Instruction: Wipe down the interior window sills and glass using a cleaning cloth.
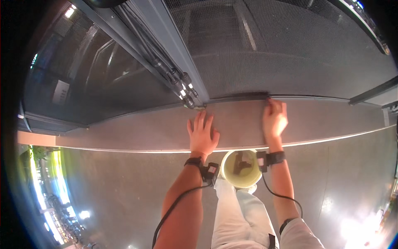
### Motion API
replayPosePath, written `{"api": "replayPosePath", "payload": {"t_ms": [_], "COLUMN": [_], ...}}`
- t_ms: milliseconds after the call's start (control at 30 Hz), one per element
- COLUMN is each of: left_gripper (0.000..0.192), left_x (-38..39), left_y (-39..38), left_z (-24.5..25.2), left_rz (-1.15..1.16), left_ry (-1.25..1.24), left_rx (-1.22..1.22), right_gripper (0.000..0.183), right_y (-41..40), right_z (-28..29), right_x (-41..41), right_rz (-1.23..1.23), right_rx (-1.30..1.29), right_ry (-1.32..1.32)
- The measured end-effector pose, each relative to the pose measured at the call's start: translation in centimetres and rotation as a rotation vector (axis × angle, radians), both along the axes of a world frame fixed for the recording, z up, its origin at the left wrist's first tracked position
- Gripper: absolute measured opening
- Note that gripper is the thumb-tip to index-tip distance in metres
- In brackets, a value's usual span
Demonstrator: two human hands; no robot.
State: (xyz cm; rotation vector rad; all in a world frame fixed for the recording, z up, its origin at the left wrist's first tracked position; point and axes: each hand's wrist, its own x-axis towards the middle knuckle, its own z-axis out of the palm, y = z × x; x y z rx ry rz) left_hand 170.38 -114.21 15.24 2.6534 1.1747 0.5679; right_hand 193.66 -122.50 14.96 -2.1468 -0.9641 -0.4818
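Note:
My left hand (202,137) rests palm down on a flat grey-brown ledge (236,124), its fingers spread. Its fingertips lie just below a bundle of dark cables with connectors (180,84). Farther right, my right hand (276,118) has its fingers curled at the ledge's back edge. Those fingertips touch the right end of a dark strip (238,96) along the foot of a dark mesh panel (264,56). Whether they grip the strip is hidden by the fingers. Both wrists wear strapped-on devices with cables.
A pale yellow bucket (227,174) with something dark inside stands on the floor (130,186), close to my legs below the ledge. A grey metal post (174,40) slants down to the ledge on the left of the mesh. Another dark bar (373,90) meets it at right.

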Motion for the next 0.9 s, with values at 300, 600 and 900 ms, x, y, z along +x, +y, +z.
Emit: {"api": "replayPosePath", "payload": {"t_ms": [300,600,900], "left_gripper": [0.047,0.049,0.047], "left_x": [-0.7,-0.4,-0.7], "left_y": [0.3,0.3,0.2], "left_z": [-0.2,0.4,-0.3], "left_rz": [0.000,0.002,0.006], "left_ry": [0.050,0.071,0.077], "left_rx": [0.032,0.023,0.032], "right_gripper": [0.011,0.010,0.014], "right_y": [1.9,0.0,2.5], "right_z": [-0.4,1.3,-0.8], "right_x": [-1.0,2.5,-1.7], "right_rz": [-0.053,-0.193,-0.042], "right_rx": [-0.024,-0.039,-0.116], "right_ry": [0.123,0.179,0.172]}}
